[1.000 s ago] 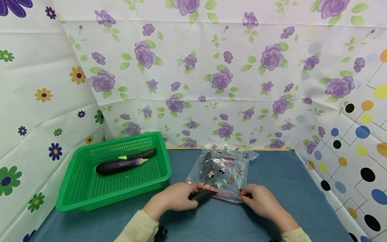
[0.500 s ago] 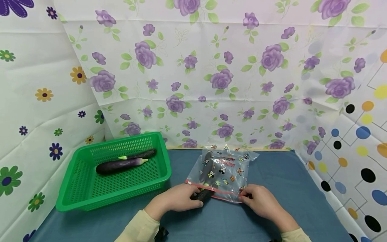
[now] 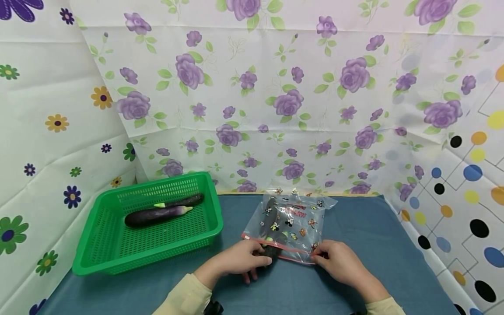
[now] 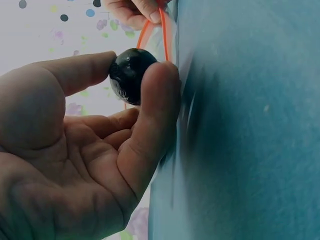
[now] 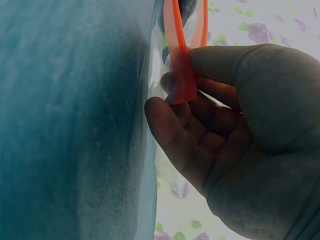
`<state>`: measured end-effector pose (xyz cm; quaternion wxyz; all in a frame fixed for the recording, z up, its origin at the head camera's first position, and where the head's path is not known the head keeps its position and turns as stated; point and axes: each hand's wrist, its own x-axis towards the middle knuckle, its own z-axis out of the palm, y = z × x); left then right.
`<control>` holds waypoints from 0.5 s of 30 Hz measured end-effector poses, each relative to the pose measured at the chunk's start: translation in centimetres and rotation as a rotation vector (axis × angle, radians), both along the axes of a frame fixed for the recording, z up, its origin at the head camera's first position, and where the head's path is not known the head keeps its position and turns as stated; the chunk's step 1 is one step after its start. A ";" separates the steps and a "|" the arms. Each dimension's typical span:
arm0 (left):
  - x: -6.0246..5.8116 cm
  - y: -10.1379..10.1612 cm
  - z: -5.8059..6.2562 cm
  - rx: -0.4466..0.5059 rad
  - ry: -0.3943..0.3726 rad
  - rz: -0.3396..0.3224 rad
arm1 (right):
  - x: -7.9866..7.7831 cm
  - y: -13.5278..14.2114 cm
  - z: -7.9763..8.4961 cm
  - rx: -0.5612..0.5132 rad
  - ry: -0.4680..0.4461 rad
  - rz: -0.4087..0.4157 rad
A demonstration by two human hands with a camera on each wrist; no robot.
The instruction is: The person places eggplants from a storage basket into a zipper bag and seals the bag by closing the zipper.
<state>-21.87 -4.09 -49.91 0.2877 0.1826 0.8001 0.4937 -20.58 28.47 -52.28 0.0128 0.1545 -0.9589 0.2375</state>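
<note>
A clear zip bag with red edging and cartoon prints lies on the cloth, its mouth toward me. Inside it shows a long dark vegetable. My left hand pinches the near end of a dark cucumber, whose far part is in the bag's mouth. In the left wrist view the cucumber's round end sits between thumb and finger. At the mouth's right corner my right hand pinches the red edge. The right wrist view shows the two red strips parted above that grip.
A green plastic basket stands on the left, holding a purple eggplant and another dark cucumber. Blue cloth covers the table. Flower-printed sheets hang behind, with further printed sheets at both sides.
My left hand has moved slightly right and forward, and the cucumber has slid farther into the bag. The right hand keeps its place at the bag's corner.
</note>
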 end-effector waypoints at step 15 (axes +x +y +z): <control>0.7 0.9 -0.1 0.051 -0.064 0.047 | 0.0 -0.1 0.1 -0.001 -0.013 -0.002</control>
